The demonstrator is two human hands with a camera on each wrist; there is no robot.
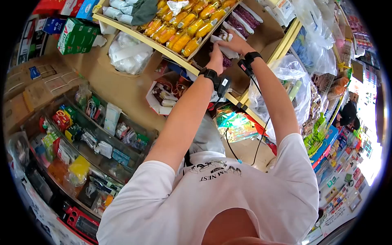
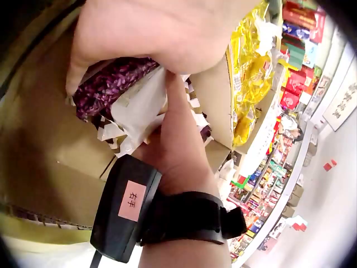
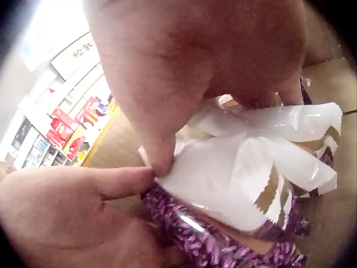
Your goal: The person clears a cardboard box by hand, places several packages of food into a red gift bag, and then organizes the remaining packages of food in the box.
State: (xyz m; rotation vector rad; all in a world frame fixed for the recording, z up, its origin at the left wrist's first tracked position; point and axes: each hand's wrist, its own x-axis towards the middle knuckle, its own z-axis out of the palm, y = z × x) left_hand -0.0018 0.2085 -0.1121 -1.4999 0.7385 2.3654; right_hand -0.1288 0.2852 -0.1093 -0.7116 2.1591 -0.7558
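Clear packets with white backs, filled with purple rice-like pieces, stand in a cardboard box [image 1: 265,36]. My left hand [image 1: 215,63] grips one purple packet [image 3: 195,229] at the box's near side; its thumb and fingers lie round the packet's edges. Across the white back of the packets reaches my right hand [image 1: 239,43]. In the right wrist view, its thumb presses the white edge beside the left fingertip, while its other fingers curl down over the far side, partly hidden. White serrated wrapper ends [image 3: 301,162] fan out below the right palm. Both wrists wear black straps.
Yellow-wrapped snacks [image 1: 183,26] fill the carton to the left of the purple packets. A yellow shelf edge [image 1: 163,47] runs in front. Clear plastic bags [image 1: 286,77] hang at right, and an opened box [image 1: 165,96] sits below. Divided bins [image 1: 94,134] stand at lower left.
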